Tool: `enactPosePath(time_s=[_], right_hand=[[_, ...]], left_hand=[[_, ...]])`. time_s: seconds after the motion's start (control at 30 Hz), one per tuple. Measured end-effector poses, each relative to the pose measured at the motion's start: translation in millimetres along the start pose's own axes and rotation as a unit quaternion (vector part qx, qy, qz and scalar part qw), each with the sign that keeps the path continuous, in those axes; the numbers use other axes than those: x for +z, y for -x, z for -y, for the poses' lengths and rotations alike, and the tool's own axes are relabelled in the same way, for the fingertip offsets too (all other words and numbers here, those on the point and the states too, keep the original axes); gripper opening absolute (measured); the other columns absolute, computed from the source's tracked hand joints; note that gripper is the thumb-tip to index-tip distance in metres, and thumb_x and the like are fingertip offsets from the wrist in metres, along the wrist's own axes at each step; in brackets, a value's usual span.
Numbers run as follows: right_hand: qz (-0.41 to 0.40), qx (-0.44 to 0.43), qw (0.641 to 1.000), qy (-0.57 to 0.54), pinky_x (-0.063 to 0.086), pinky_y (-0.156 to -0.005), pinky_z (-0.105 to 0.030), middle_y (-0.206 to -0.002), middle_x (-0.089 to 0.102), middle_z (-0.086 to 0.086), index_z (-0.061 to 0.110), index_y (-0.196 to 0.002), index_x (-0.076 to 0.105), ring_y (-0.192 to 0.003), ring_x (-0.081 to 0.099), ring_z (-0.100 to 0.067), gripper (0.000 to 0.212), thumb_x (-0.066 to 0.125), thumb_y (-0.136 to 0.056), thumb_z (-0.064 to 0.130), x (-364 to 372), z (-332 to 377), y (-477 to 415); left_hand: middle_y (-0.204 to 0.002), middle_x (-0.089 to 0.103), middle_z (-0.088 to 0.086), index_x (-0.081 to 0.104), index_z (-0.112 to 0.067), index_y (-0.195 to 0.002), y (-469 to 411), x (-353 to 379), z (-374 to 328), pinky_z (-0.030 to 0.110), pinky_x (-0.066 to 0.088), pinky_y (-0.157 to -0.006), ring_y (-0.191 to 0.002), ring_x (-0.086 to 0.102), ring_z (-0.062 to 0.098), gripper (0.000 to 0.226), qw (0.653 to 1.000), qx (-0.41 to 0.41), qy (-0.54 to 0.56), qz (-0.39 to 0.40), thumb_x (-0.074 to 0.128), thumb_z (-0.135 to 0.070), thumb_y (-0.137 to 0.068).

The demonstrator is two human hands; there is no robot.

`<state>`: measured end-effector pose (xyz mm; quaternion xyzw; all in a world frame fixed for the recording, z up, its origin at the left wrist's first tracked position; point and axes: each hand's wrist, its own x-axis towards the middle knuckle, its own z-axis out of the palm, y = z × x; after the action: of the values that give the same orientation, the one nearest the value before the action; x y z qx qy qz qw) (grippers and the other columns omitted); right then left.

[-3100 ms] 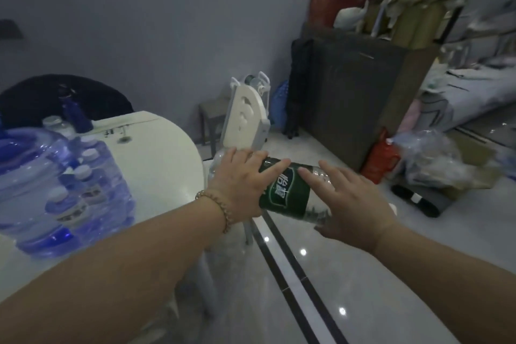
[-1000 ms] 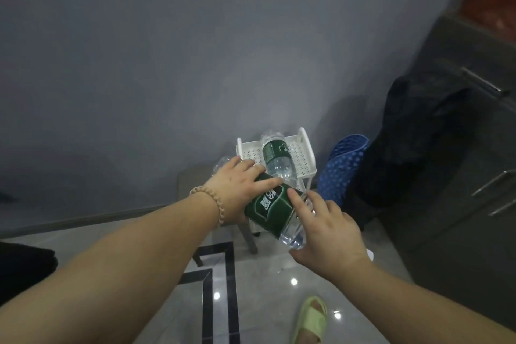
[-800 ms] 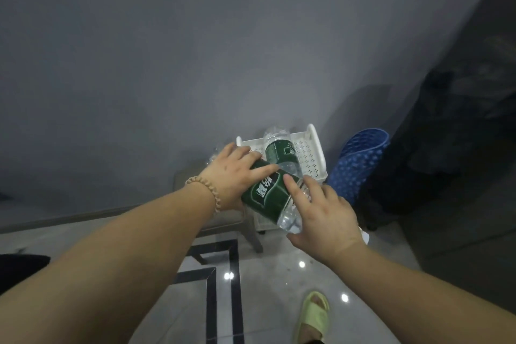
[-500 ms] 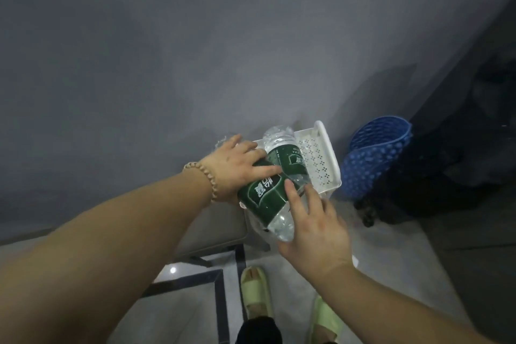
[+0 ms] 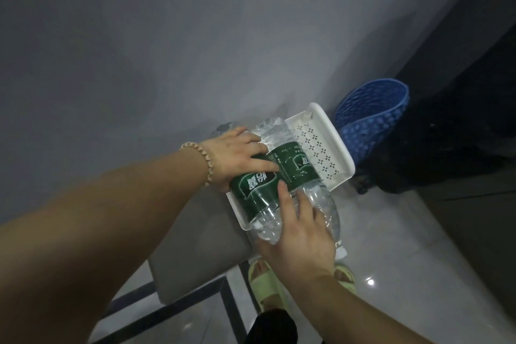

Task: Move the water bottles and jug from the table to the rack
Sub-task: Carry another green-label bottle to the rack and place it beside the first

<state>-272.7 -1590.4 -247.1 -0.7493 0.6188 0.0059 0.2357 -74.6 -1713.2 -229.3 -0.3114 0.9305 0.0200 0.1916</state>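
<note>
Green-labelled bottle [image 5: 254, 187] lying on its side in white rack [image 5: 335, 139], left hand [image 5: 240, 153] curled over its far side, right hand [image 5: 301, 232] straight-fingered on its near end, second bottle [image 5: 296, 165] touching, just right of grip

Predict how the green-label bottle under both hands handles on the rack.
Likely rolls: the held bottle lies sideways on the rack, round-bodied, though the neighbouring bottle may block it. Probably heavy for size; looks full. Thin clear plastic may dent under the left hand.
</note>
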Motion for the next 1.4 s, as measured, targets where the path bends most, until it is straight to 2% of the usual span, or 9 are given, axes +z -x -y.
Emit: enactPosePath(time_s=[0.13, 0.27, 0.4, 0.57, 0.8, 0.9, 1.1, 1.27, 1.4], right_hand=[[0.001, 0.021, 1.0, 0.004, 0.047, -0.089, -0.04, -0.154, 0.02, -0.005, 0.036, -0.141, -0.026, -0.128, 0.036, -0.031, 0.117, 0.06, -0.07, 0.071, 14.5, -3.6, 0.2], [0.007, 0.014, 1.0, 0.016, 0.039, -0.101, -0.042, -0.158, 0.008, -0.007, 0.035, -0.131, -0.04, -0.137, 0.024, -0.034, 0.112, 0.053, -0.078, 0.069, 23.3, -14.6, -4.4], [0.019, 0.004, 0.999, 0.045, 0.033, -0.108, -0.042, -0.159, -0.001, -0.007, 0.032, -0.133, -0.039, -0.141, 0.017, -0.032, 0.106, 0.049, -0.084, 0.065, 28.5, -23.9, -12.5], [0.024, -0.006, 0.997, 0.069, 0.034, -0.106, -0.043, -0.159, 0.0, -0.008, 0.031, -0.142, -0.028, -0.138, 0.02, -0.034, 0.101, 0.047, -0.085, 0.065, 36.6, -26.0, -19.6], [0.012, -0.003, 0.999, 0.053, 0.034, -0.104, -0.045, -0.159, -0.001, -0.01, 0.032, -0.133, -0.039, -0.136, 0.021, -0.037, 0.1, 0.043, -0.087, 0.064, 47.0, -16.4, -23.5], [0.021, -0.01, 0.998, 0.053, 0.033, -0.105, -0.046, -0.158, -0.011, -0.012, 0.031, -0.131, -0.043, -0.138, 0.017, -0.039, 0.103, 0.046, -0.088, 0.06, 46.5, -15.6, -21.6], [0.042, -0.029, 0.995, 0.082, 0.023, -0.109, -0.047, -0.155, -0.024, -0.013, 0.03, -0.134, -0.041, -0.141, 0.007, -0.038, 0.106, 0.052, -0.089, 0.054, 42.7, -21.1, -13.1], [0.043, -0.065, 0.987, 0.137, 0.006, -0.113, -0.053, -0.153, -0.027, -0.012, 0.026, -0.128, -0.047, -0.141, -0.016, -0.036, 0.113, 0.054, -0.087, 0.054, 32.3, -26.6, -11.5], [0.024, -0.124, 0.985, 0.117, 0.001, -0.113, -0.052, -0.155, -0.022, -0.011, 0.028, -0.144, -0.024, -0.142, -0.015, -0.034, 0.103, 0.053, -0.083, 0.059, 8.7, -35.2, -3.8]], left_hand=[[-0.136, 0.042, 0.009, 0.015, -0.04, -0.137, -16.9, 10.6, 2.9, 0.056, 0.021, -0.106, -0.127, 0.033, 0.034, 0.109, 0.999, 0.039, 0.019, -0.007, 0.085, -0.039, -0.053], [-0.14, 0.036, 0.01, 0.015, -0.039, -0.138, -30.1, 26.6, -1.5, 0.055, 0.017, -0.108, -0.13, 0.028, 0.034, 0.11, 0.999, 0.026, 0.036, -0.002, 0.084, -0.032, -0.053], [-0.138, 0.038, 0.009, 0.018, -0.038, -0.137, -36.3, 43.2, -7.2, 0.054, 0.017, -0.109, -0.13, 0.028, 0.033, 0.102, 0.999, -0.002, 0.04, -0.025, 0.081, -0.028, -0.058], [-0.138, 0.039, 0.009, 0.024, -0.035, -0.137, -38.9, 58.5, -8.9, 0.052, 0.015, -0.109, -0.131, 0.027, 0.033, 0.097, 0.997, -0.029, 0.068, -0.025, 0.081, -0.027, -0.059], [-0.148, 0.027, 0.008, 0.016, -0.04, -0.139, -36.9, 63.0, -7.4, 0.048, 0.002, -0.109, -0.138, 0.015, 0.033, 0.105, 0.996, -0.064, 0.066, -0.015, 0.081, -0.012, -0.062], [-0.153, 0.014, 0.008, 0.007, -0.044, -0.139, -34.5, 65.6, -15.5, 0.049, 0.001, -0.111, -0.14, 0.007, 0.032, 0.104, 0.992, -0.111, 0.065, -0.015, 0.071, 0.0, -0.07], [-0.155, -0.005, 0.013, -0.008, -0.036, -0.142, -28.6, 57.1, -55.5, 0.053, -0.001, -0.112, -0.141, -0.007, 0.033, 0.111, 0.951, -0.293, 0.101, 0.018, 0.072, -0.005, -0.072], [-0.156, -0.007, 0.012, -0.013, -0.033, -0.143, -21.4, 43.0, -108.8, 0.053, -0.001, -0.113, -0.142, -0.004, 0.032, 0.102, 0.931, -0.343, 0.12, 0.019, 0.064, -0.012, -0.079], [-0.156, -0.005, 0.008, -0.014, -0.029, -0.143, -13.1, 18.6, -150.4, 0.049, -0.003, -0.111, -0.142, -0.004, 0.027, 0.094, 0.891, -0.433, 0.139, -0.003, 0.058, -0.02, -0.083]])
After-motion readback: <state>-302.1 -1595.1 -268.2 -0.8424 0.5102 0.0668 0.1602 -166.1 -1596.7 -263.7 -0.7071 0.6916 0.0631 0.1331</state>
